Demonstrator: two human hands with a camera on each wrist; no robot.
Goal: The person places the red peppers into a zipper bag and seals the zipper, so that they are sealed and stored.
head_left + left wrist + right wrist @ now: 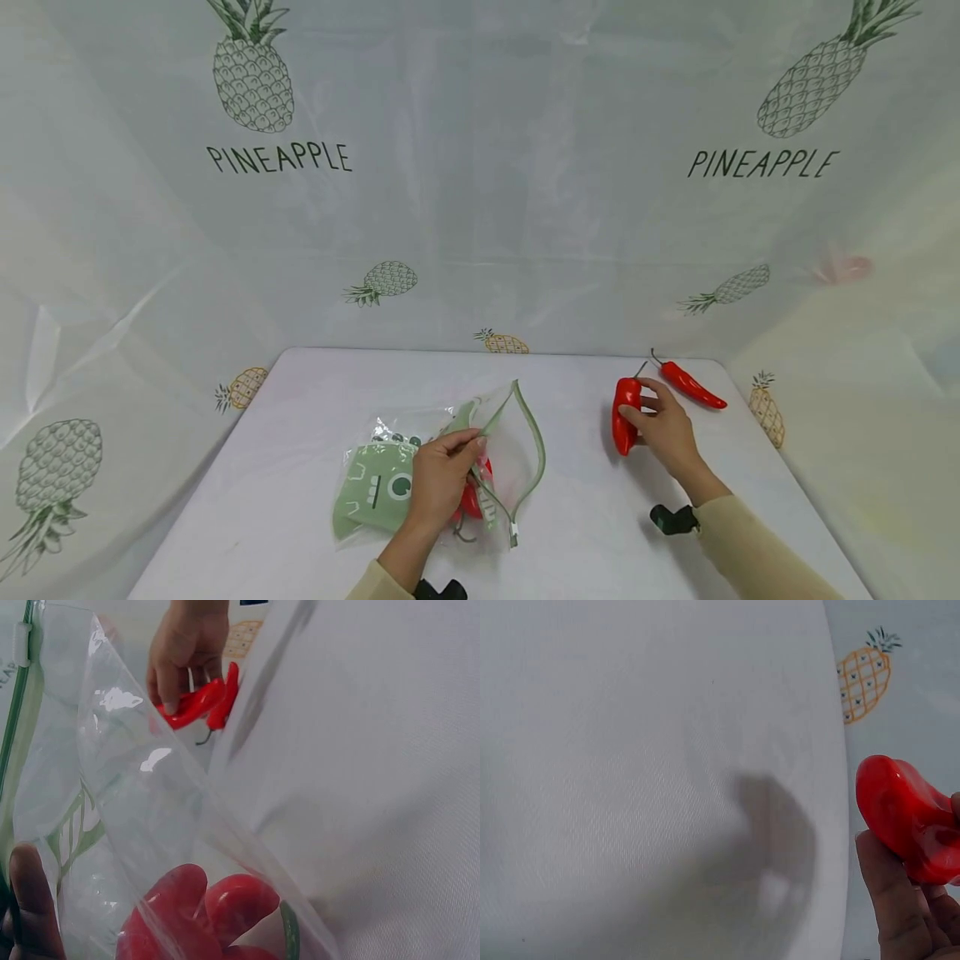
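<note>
Right now the pepper [623, 431] is in the right hand [670, 429], near the back of the table [285, 475] on the right; its shadow suggests that it is off the surface. The thumb and fingers close round its sides, leaving the stem pointing up. A second pepper [693, 386] lies just beyond that hand, by the table's far right corner. Across to the left, well apart, is the clear zip bag [372, 487] with its green print, and the left hand [438, 477] pinches its green rim [542, 454] between thumb and fingers, the mouth gaping to the right. Red peppers [470, 502] already sit inside, though I can't count them. I'd judge the step in hand to be picking up a pepper for the bag; the next move calls for bringing it leftward to the mouth while the left hand steadies the rim. The left wrist view gives what the head view barely does: rounded red lobes and a green stem behind the film, and a pale slider [22, 645] on the zip. There the two loose peppers seem to overlap, whereas the head view shows them apart. The right wrist view has the pepper close up, but no bag.
</note>
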